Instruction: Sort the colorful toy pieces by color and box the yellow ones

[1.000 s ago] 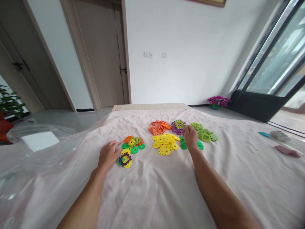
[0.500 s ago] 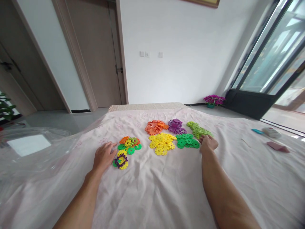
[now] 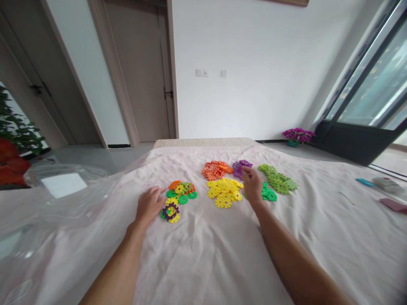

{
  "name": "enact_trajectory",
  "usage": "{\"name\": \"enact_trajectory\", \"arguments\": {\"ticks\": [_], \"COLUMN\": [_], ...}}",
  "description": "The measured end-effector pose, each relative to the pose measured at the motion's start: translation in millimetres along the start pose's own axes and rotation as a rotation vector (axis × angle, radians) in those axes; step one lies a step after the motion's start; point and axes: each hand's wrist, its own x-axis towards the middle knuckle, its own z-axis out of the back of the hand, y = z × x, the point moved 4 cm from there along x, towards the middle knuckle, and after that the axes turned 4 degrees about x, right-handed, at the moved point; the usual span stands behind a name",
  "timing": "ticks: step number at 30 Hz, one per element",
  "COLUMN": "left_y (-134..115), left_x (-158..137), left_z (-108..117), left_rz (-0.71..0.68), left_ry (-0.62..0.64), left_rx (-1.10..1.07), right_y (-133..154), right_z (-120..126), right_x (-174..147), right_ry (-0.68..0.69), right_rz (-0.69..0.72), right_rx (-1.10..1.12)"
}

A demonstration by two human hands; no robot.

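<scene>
My left hand [image 3: 150, 204] lies on the cloth with fingers stretched, just left of a small mixed group of orange, yellow and green notched discs [image 3: 182, 199]. A dark purple square frame piece [image 3: 171, 212] lies on discs at its near end. My right hand [image 3: 253, 185] is closed in a pinch at the near edge of the purple pile [image 3: 241, 168]; anything between the fingers is hidden. Partly behind that hand is the green disc pile [image 3: 269, 193]. Yellow discs [image 3: 224, 191] lie to its left, orange pieces [image 3: 216, 170] behind them, light green pieces [image 3: 280, 181] to the right.
A pale wrinkled cloth [image 3: 203, 262] covers the table. Clear plastic containers [image 3: 79, 199] stand at the left. On the right lie a blue object [image 3: 365, 182], a whitish block [image 3: 388, 185] and a pink piece [image 3: 394, 205].
My right hand has moved left from the light green pieces, across the green pile, to the purple pile. My left hand stays beside the mixed group. The view has shifted leftward.
</scene>
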Motion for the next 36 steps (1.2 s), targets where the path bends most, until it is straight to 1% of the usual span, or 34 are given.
{"name": "enact_trajectory", "arguments": {"ticks": [3, 5, 7, 8, 11, 13, 15, 19, 23, 26, 28, 32, 34, 36], "left_y": [0, -1, -3, -3, -5, -4, -4, -2, -2, -3, -4, -4, -4, -3], "left_x": [0, -1, -1, -2, -2, -2, -2, -1, -1, -1, -1, -1, -1, -1], "left_z": [0, 1, 4, 5, 7, 7, 6, 4, 4, 6, 7, 7, 7, 6], "left_rz": [0.005, 0.008, 0.005, 0.002, 0.002, 0.009, 0.015, 0.014, 0.007, 0.007, 0.004, 0.006, 0.011, 0.012], "left_ry": [0.004, 0.004, 0.002, 0.001, 0.000, -0.001, -0.001, -0.004, -0.007, -0.013, -0.017, -0.017, -0.014, -0.010], "left_rx": [-0.013, -0.017, -0.020, -0.020, -0.018, -0.022, -0.028, -0.033, -0.032, -0.028, -0.025, -0.018, -0.016, -0.017], "right_y": [40, 63, 80, 85, 92, 93, 93, 101, 115, 119, 119, 115, 113, 108], "right_z": [-39, -57, -68, -72, -79, -84, -89, -100, -111, -117, -119, -115, -111, -105], "right_x": [-33, -58, -81, -89, -104, -108, -108, -105, -104, -107, -110, -112, -109, -100], "right_ry": [0.239, 0.415, 0.557, 0.611, 0.725, 0.771, 0.801, 0.842, 0.839, 0.834, 0.842, 0.836, 0.800, 0.728], "right_rz": [0.223, 0.419, 0.579, 0.633, 0.722, 0.741, 0.731, 0.631, 0.562, 0.566, 0.593, 0.642, 0.608, 0.525], "right_rx": [0.055, 0.030, 0.001, -0.012, -0.071, -0.134, -0.211, -0.389, -0.517, -0.543, -0.553, -0.550, -0.509, -0.437]}}
